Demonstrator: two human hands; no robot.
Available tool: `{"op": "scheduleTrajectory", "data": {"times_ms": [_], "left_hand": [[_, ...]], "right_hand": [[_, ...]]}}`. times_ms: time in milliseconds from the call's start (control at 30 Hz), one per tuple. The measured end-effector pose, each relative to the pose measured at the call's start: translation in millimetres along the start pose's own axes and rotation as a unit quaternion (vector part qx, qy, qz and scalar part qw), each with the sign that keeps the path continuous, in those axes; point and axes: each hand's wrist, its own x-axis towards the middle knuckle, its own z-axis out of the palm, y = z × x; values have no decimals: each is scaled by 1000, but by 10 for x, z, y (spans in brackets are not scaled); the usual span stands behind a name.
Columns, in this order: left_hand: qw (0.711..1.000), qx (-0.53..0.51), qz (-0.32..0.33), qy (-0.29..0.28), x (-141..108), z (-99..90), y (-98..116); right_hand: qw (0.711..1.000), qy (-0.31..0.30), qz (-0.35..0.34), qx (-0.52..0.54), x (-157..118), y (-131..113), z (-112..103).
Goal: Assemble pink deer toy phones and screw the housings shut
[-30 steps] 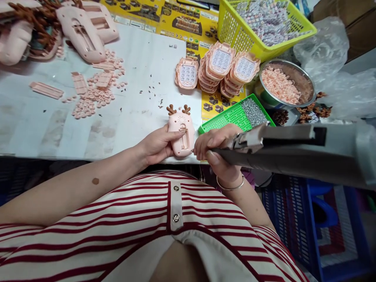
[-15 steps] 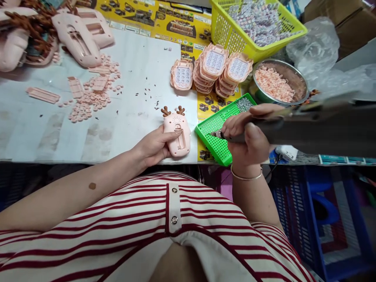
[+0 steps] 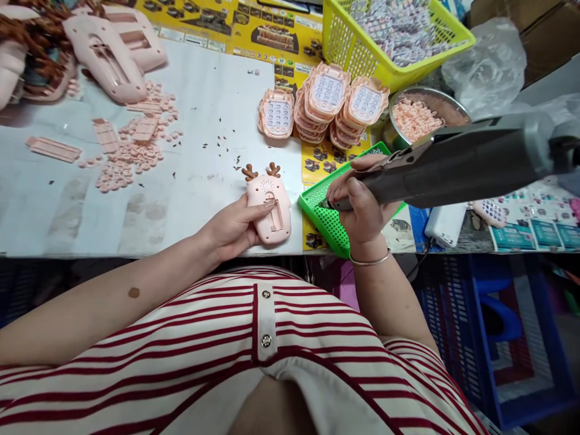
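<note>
- Two hands at the near table edge; left hand (image 3: 233, 228) lies on the pink toy phone (image 3: 269, 205), thumb and fingers pressed along its left side, pinning it flat on the white table (image 3: 212, 121); phone lies back side up, brown antlers pointing away from the person
- right hand (image 3: 361, 202) wrapped tight around the grey electric screwdriver (image 3: 453, 163); tip points down-left onto the green tray (image 3: 333, 226), just right of the phone; silver bracelet on that wrist
- green tray sits at the table edge, touching a yellow printed sheet (image 3: 312, 166); screws in its far corner mostly hidden behind the hand
- stacks of pink keypad fronts (image 3: 326, 99) behind the tray; metal bowl (image 3: 448, 106) of small pink parts to their right; yellow basket (image 3: 348, 42) further back
- loose pink rings and strips (image 3: 131, 151) well left of the phone; bigger pink shells (image 3: 109, 57) in the far left corner
- person's red-striped shirt fills the bottom of the view
</note>
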Motion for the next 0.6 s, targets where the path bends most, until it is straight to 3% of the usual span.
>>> {"op": "scheduleTrajectory", "data": {"times_ms": [167, 333, 467, 600], "left_hand": [[1000, -30, 3, 1, 1, -4, -1], [999, -42, 5, 5, 20, 26, 1], [999, -45, 18, 5, 31, 56, -7], [999, -42, 29, 5, 21, 77, -10]], "right_hand": [[999, -19, -25, 3, 1, -19, -10], [998, 2, -49, 48, 37, -431, 147], [991, -66, -15, 114, -98, -713, 370], [976, -146, 8, 163, -310, -697, 524]]}}
